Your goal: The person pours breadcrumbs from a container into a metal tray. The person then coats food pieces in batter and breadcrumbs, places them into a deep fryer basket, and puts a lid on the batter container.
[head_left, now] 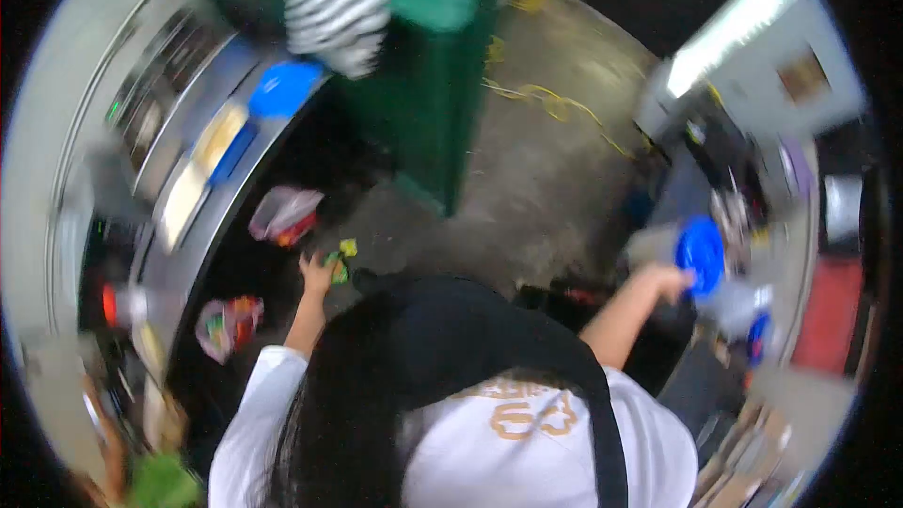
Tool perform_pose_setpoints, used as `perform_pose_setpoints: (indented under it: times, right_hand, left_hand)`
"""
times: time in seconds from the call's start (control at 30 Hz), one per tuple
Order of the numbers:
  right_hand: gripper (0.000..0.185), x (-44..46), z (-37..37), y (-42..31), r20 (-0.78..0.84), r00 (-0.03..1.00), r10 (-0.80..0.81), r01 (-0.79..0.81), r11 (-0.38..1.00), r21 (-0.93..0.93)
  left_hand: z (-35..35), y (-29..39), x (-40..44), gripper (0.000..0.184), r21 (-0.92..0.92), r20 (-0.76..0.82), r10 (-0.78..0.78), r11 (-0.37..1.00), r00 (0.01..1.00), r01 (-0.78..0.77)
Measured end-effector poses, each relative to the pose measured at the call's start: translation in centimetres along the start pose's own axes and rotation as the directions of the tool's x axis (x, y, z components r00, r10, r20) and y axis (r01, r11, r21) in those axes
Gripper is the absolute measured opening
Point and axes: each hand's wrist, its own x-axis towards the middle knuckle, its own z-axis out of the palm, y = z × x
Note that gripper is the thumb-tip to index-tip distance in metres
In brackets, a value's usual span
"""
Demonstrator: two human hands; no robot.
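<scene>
My left hand [317, 275] is low on the left, closed on a small crumpled green and yellow packet [339, 268]; blur hides its exact kind. Close by are two plastic bags with colourful contents, one pinkish bag [286, 214] just beyond the hand and another bag [229, 327] nearer my body. On the right, my right hand [664, 282] grips the edge of the blue lid [701, 257] of a clear plastic container, which looks tilted on its side. Motion smears the fingers of this hand.
A metal counter [246, 155] on the left bears a blue bowl [285, 89] and trays. Ahead stands a green post [428, 113] with a striped cloth [343, 5] over it. A yellow cord [555, 103] lies on the concrete floor. A cluttered shelf [743, 320] runs along the right.
</scene>
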Motion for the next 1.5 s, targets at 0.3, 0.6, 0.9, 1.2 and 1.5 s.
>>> perform_pose_setpoints:
  times: [0.3, 0.6, 0.9, 1.2, 1.5]
  right_hand:
    - [0.060, 6.4, 3.9, 1.0, -0.369, 0.883, -0.289, 0.397, 0.880, 0.261]
    - [0.034, -15.3, -4.9, 25.6, 0.680, 0.080, -0.729, 0.790, 0.462, 0.403]
    - [0.023, -51.0, -20.3, 31.8, 0.720, -0.633, -0.284, 0.488, 0.576, 0.656]
    - [0.023, -58.8, -17.9, 33.5, 0.672, -0.700, -0.242, 0.450, 0.581, 0.678]
    - [0.029, -68.7, -10.5, 40.3, 0.656, -0.754, 0.047, 0.576, 0.529, 0.623]
  left_hand:
    - [-12.7, -4.4, -4.7, 0.020, -0.459, -0.560, -0.210, 0.884, 0.802, -0.089]
    - [-34.0, -13.1, 7.9, 0.040, -0.297, -0.778, -0.373, 0.928, 0.506, 0.226]
    - [-37.8, -15.0, 17.8, 0.063, -0.383, -0.666, -0.466, 0.884, 0.583, 0.269]
    - [-39.8, -20.5, 13.8, 0.075, -0.358, -0.693, -0.290, 0.933, 0.660, 0.035]
    - [-37.7, -18.4, 12.9, 0.088, -0.443, -0.599, -0.384, 0.890, 0.703, 0.109]
